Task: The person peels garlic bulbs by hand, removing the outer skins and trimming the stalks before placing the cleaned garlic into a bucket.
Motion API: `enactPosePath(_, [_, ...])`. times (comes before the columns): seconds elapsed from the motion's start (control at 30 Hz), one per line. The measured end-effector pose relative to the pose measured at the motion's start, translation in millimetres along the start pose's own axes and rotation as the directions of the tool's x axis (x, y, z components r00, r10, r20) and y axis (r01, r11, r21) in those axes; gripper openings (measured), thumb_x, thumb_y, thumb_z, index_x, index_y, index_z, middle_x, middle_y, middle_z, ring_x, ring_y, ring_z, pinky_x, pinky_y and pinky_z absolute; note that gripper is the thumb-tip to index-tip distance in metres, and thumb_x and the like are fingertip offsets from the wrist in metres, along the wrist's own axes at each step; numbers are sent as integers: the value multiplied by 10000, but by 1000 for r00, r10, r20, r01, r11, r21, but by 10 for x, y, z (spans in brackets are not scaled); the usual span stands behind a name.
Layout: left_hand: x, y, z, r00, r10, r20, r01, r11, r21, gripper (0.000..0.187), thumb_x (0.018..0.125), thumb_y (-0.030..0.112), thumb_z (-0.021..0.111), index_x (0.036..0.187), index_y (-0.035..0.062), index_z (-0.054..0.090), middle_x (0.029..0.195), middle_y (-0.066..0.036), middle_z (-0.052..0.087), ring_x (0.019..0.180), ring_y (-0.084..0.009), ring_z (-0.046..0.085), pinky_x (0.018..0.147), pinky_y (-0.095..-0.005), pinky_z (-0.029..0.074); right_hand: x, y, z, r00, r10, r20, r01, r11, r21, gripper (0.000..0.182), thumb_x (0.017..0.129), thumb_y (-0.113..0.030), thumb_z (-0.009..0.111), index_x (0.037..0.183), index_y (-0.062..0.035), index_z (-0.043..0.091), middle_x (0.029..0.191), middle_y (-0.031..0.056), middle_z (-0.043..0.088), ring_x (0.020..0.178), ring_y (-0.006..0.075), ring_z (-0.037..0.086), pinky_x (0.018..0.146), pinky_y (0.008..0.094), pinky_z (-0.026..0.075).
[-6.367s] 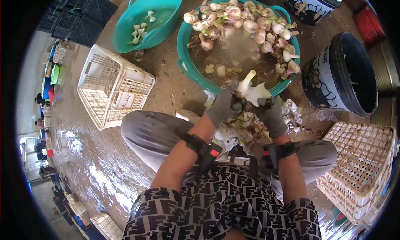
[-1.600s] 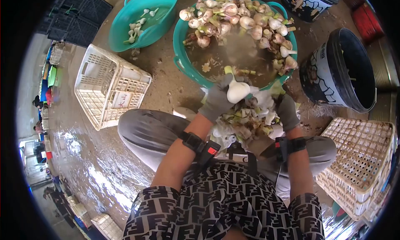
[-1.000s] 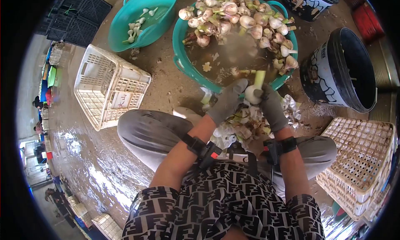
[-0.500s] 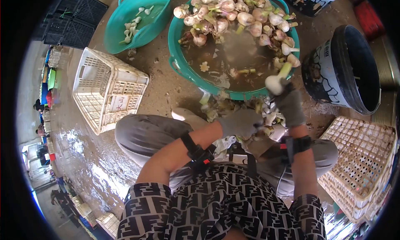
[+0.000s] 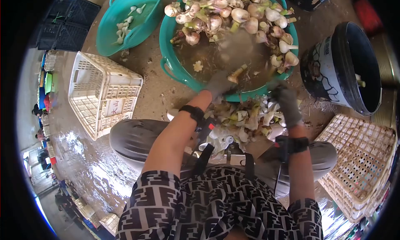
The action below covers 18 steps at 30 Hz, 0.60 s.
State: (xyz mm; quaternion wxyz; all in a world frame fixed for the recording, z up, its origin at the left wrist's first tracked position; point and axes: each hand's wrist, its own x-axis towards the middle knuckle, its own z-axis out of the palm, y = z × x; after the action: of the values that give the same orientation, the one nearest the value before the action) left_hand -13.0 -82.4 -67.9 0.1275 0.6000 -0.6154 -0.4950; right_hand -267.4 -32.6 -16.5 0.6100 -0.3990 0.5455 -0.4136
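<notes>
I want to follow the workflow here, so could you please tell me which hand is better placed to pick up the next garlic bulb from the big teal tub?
Probably the left hand: it already reaches over the rim of the big teal plastic tub, next to a floating garlic bulb. The right hand hangs outside over the pile of peeled garlic skins.

1. Two teal tubs: a big tub and a small tub.
2. Two black buckets: a near bucket and a far bucket, cut off by the frame's top.
3. Two pale crates: a left crate and a right crate.
4. Two gloved hands: a left hand and a right hand.
5. Garlic bulbs in the big tub: too many to count exactly.
</notes>
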Motion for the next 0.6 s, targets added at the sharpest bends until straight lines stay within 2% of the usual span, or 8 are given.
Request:
enactPosePath(0.03, [-107, 92, -57, 999, 8, 34, -7, 999, -34, 669, 654, 256, 714, 1249, 81, 466, 1119, -170, 568, 1066, -283, 540, 910, -360, 417, -21, 35, 248, 999, 35, -30, -30, 990, 135, 178, 827, -186, 585, 867, -20, 634, 735, 18, 580, 557, 63, 486, 490, 199, 375])
enactPosePath(0.1, [-315, 292, -170, 996, 34, 86, -25, 994, -106, 691, 631, 263, 739, 1245, 88, 473, 1113, -164, 573, 1043, -265, 555, 892, -346, 430, 31, 82, 490, 996, 79, 29, -81, 993, 91, 203, 817, -220, 609, 851, -21, 631, 697, 8, 567, 505, 64, 468, 456, 197, 352])
enactPosePath(0.13, [-421, 360, -173, 996, 67, 57, -64, 997, -42, 691, 638, 259, 739, 1248, 86, 465, 1124, -162, 567, 1048, -264, 552, 893, -343, 429, 38, 92, 572, 993, 103, 60, -107, 992, 67, 218, 812, -237, 621, 843, -22, 630, 678, 3, 561, 479, 65, 459, 440, 196, 341])
enactPosePath(0.2, [-576, 465, -136, 990, 141, 5, -141, 986, 92, 692, 650, 251, 739, 1256, 82, 450, 1147, -160, 556, 1056, -262, 548, 897, -339, 427, 35, 104, 663, 992, 45, 119, -50, 998, 40, 228, 813, -251, 627, 818, -23, 630, 627, -7, 539, 444, 67, 440, 409, 204, 320])
enactPosePath(0.3, [-681, 466, -46, 957, 270, -105, -275, 961, -40, 691, 680, 267, 735, 1270, 86, 423, 1179, -157, 535, 1082, -261, 532, 907, -335, 419, 22, 110, 683, 993, -25, 117, 24, 1000, 7, 214, 811, -238, 632, 777, -26, 624, 566, -15, 510, 423, 66, 429, 384, 209, 309])
enactPosePath(0.4, [-798, 493, 68, 932, 315, -177, -336, 936, -105, 665, 730, 271, 710, 1280, 71, 394, 1189, -152, 521, 1099, -258, 515, 923, -338, 406, -78, 56, 664, 996, -68, 60, 66, 997, 28, 191, 800, -203, 638, 748, -20, 616, 557, -3, 513, 420, 71, 443, 376, 208, 318])
enactPosePath(0.5, [-837, 430, 214, 831, 479, -281, -526, 842, -120, 615, 810, 345, 631, 1286, 50, 378, 1198, -147, 515, 1109, -263, 501, 936, -344, 395, -193, 18, 650, 982, -175, 67, 169, 982, 90, 179, 786, -169, 644, 751, 4, 611, 573, 14, 537, 435, 79, 477, 382, 209, 343])
enactPosePath(0.6, [-828, 360, 283, 808, 467, -361, -570, 773, -277, 546, 866, 420, 537, 1242, 43, 415, 1103, -121, 563, 952, -240, 575, 806, -332, 474, -211, 138, 594, 978, -197, 75, 200, 979, -42, 171, 781, -142, 645, 801, 26, 618, 606, 28, 571, 482, 83, 519, 409, 211, 381])
